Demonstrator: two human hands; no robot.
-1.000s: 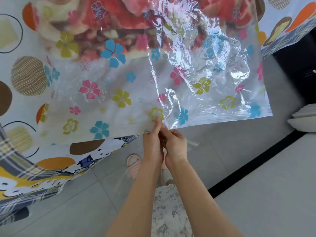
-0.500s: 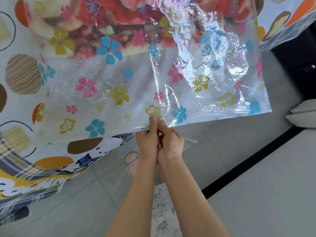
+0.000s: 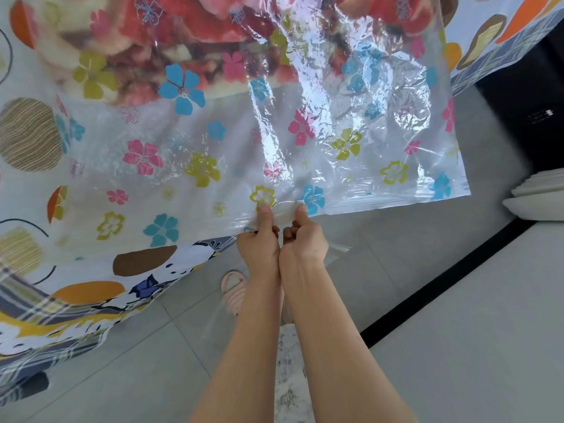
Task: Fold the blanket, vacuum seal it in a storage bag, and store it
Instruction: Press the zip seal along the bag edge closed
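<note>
1. Blanket (image 3: 189,29), red and cream, lies inside the clear flower-printed storage bag (image 3: 351,154). It sits at the bag's far end, well beyond the grip and up to its left.
2. The bag lies spread over a patterned sheet (image 3: 27,132). Its near edge reaches past the sheet's edge, and both hands hold it there.
3. The left hand (image 3: 259,242) pinches that edge, thumb on top and fingers curled beneath. The right hand (image 3: 305,239), just beside it, pinches the edge the same way. The wrists touch.
4. Half a second ago the two thumbs pressed together at one spot on the edge. Now they are apart, with a short stretch of the edge strip between them, bowed into a small arc. The right thumb has gone a little further right along the edge.
5. Below the grip is a grey tiled floor (image 3: 122,361), with a pink slipper (image 3: 233,288) near the forearms.
6. A black strip (image 3: 442,288) crosses the floor to the right of the grip. Well beyond it, stacked white shapes (image 3: 534,196) show at the frame's edge, but what they are cannot be told.
</note>
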